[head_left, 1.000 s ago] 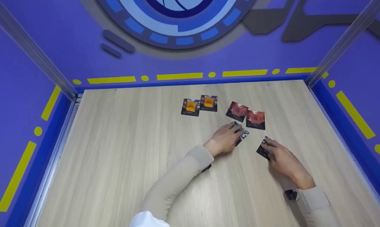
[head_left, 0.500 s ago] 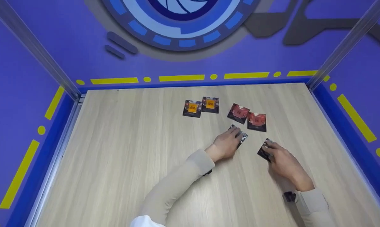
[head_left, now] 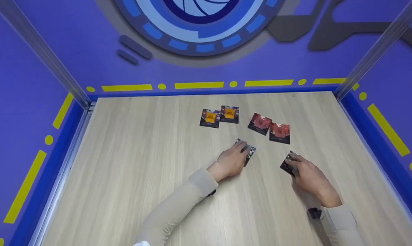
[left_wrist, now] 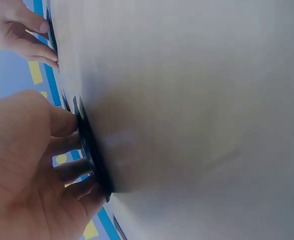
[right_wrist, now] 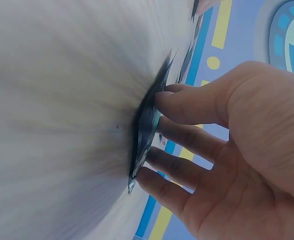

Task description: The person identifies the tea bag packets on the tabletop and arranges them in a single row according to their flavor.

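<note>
My left hand (head_left: 230, 160) lies over a small flat square packet (head_left: 250, 154) with a dark and white speckled print, fingertips pressing on its top. In the left wrist view, thumb and extended fingers touch the upper face of this packet (left_wrist: 94, 157), which lies on the table. Farther right, the fingers of my right hand (head_left: 310, 177) rest on a second dark square packet (head_left: 287, 168). The right wrist view shows thumb and spread fingers against this packet (right_wrist: 148, 117), its surface slightly bulged. Both hands partly hide the packets' prints.
Behind the hands lie two red-and-black square packets (head_left: 279, 133) side by side. Left of them are two packets with orange centres (head_left: 210, 118). All rest on a wood-grain table (head_left: 141, 153), bounded by purple walls (head_left: 178, 75) at the back and sides.
My left hand has slid its speckled packet left, away from the red packets. The right hand and its packet have stayed nearly still; the head view has tilted slightly.
</note>
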`<state>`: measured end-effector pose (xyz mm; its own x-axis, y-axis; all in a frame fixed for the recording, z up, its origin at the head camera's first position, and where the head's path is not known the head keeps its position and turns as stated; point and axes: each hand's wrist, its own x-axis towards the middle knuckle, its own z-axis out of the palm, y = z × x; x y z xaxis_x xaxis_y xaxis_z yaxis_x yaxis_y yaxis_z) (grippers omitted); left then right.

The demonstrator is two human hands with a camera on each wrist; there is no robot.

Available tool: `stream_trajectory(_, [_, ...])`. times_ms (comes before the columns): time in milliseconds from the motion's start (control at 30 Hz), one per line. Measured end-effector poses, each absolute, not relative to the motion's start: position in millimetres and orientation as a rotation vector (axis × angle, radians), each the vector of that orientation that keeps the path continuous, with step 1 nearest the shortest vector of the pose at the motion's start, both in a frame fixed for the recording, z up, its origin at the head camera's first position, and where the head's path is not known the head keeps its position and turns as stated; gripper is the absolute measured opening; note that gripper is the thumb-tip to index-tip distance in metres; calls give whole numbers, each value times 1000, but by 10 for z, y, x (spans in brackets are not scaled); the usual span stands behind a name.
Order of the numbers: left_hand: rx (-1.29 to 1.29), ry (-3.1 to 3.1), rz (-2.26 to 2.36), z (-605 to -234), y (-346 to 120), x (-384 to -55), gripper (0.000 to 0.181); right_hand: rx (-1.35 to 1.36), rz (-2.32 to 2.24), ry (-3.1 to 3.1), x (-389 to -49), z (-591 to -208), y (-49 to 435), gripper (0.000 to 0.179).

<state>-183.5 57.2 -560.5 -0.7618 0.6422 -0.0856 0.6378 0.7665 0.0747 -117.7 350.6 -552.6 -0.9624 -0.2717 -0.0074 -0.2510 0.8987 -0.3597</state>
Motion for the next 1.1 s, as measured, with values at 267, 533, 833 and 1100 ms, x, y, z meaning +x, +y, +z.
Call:
stream_trajectory(267, [964, 2880, 16, -5603, 288, -1753, 51, -419, -574, 3008, -1190, -5539, 3513, 41])
stream_trajectory(533, [926, 2895, -6, -5594, 17, -1673, 53, -414, -570, 3004, -1186, -5541, 3547, 43])
stream_trajectory(833, [877, 2911, 87, -5605, -327, -1571, 50, -393, -567, 2983, -1196, -5562, 3489, 44])
stream_trajectory(1100, [812, 2952, 163, -5613, -703, -1540, 50, -361, -568, 2972, -1204, -5541, 3495, 44])
